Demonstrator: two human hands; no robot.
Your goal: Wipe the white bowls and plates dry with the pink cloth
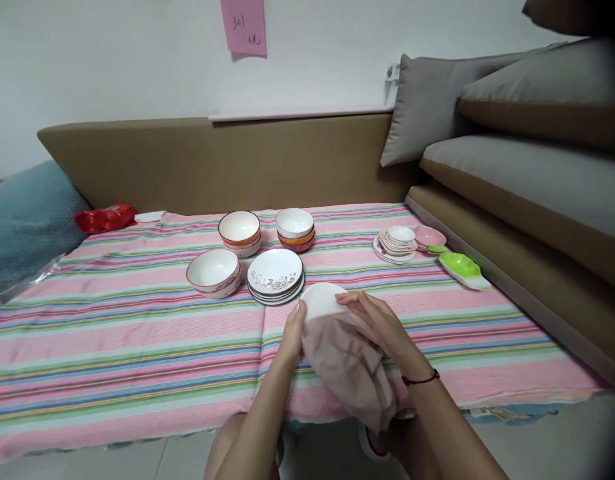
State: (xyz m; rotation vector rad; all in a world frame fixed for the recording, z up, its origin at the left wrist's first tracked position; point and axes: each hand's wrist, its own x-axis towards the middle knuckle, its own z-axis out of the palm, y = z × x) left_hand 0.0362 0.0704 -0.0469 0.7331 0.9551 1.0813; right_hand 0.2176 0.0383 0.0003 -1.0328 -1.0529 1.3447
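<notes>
Low over the front of the striped cloth, a round white plate (321, 299) is held up, its lower part covered by a greyish-pink cloth (345, 363). My left hand (293, 331) grips the plate's left edge, thumb upward, fingers mostly hidden behind. On the right side, my right hand (376, 320) is closed on the cloth against the plate, with its fingers bent over the rim. Just beyond is a stack of patterned plates (275, 273). Left of that stack sit white bowls with red rims (213, 270).
Two more bowl stacks (239, 229) (295, 225) stand behind. To the right are small stacked dishes (398, 240), a pink bowl (429, 237) and a green leaf-shaped dish (461, 268). Cushions (532, 173) border the right side; a red bundle (106, 218) lies far left.
</notes>
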